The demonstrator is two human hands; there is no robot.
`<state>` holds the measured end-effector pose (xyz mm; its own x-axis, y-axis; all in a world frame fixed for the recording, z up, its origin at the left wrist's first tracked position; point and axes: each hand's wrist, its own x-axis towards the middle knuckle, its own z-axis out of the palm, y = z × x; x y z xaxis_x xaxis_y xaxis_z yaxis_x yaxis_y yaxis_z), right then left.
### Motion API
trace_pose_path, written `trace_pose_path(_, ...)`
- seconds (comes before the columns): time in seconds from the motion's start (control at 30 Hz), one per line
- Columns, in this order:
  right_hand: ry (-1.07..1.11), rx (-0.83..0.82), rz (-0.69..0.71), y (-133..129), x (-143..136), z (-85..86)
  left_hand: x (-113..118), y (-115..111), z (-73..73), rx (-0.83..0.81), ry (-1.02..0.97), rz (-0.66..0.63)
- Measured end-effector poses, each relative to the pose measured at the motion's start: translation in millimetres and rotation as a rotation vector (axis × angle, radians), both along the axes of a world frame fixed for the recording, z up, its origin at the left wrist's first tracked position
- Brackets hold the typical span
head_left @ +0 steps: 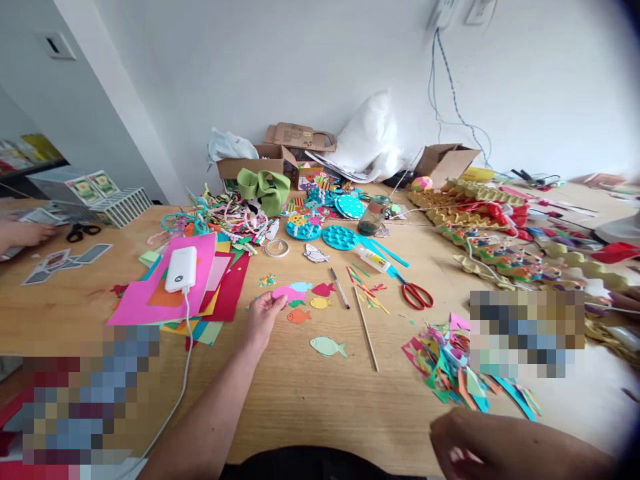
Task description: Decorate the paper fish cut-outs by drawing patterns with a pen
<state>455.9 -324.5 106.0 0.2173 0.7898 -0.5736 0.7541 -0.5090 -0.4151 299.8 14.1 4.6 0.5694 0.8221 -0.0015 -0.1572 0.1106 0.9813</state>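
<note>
A pink paper fish (288,292) is pinched in my left hand (264,320), over the group of paper fish. Close by lie a light blue fish (301,287), a red fish (323,289), a yellow fish (321,303) and an orange fish (299,316). Nearer me, a pale green fish (329,346) lies flat. My right hand (457,437) is at the lower right, below a heap of paper scraps (463,367); its fingers curl downward and what they hold, if anything, is hidden. A pen (339,288) and a wooden stick (367,329) lie right of the fish.
Red-handled scissors (417,296) and a glue bottle (374,260) lie beyond the stick. A white power bank (181,269) with a cable rests on coloured sheets (235,283) at left. Egg cartons (530,257) fill the right. Another person's hand (30,233) shows far left.
</note>
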Motion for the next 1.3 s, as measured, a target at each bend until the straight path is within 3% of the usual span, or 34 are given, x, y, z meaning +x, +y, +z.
trace_pose_path(0.07, 0.335, 0.038, 0.003, 27.6, -4.2, 11.1, -0.1, -1.6, 0.9, 0.021, -0.015, -0.023)
trace_pose_path(0.13, 0.538, 0.169, -0.154, 53.1, -4.8, 9.2, -0.5, -3.5, 1.8, 0.057, -0.029, -0.053)
trace_pose_path(0.3, 0.84, 0.486, -0.566, 104.0, -4.7, -28.4, -0.8, -9.4, 3.7, 0.205, -0.071, -0.161)
trace_pose_path(0.4, 0.998, 0.552, -0.781, 131.4, -8.4, -43.5, -1.9, -13.6, 6.2, 0.309, -0.084, -0.235)
trace_pose_path(0.47, 1.068, 0.527, -0.835, 146.2, -11.8, -47.9, -3.2, -16.3, 8.3, 0.446, -0.075, -0.287)
trace_pose_path(0.63, 1.111, 0.536, -0.81, 163.4, -19.3, -54.7, -5.1, -21.8, 9.3, 0.889, -0.035, -0.304)
trace_pose_path(0.73, 1.018, 0.591, -0.801, 163.9, -18.4, -60.7, -4.1, -22.2, 5.1, 0.978, 0.028, -0.259)
trace_pose_path(0.9, 0.504, 0.661, -0.817, 160.8, -6.8, -76.5, -2.6, -16.8, -4.1, 1.029, 0.165, -0.121)
trace_pose_path(1.03, 0.237, 0.638, -0.812, 160.8, -3.6, -87.4, -2.0, -15.3, -7.3, 1.048, 0.176, -0.109)
trace_pose_path(1.3, -0.352, 0.689, -0.548, 153.5, -12.4, -83.2, -1.4, -20.0, -6.6, 1.07, 0.16, -0.15)
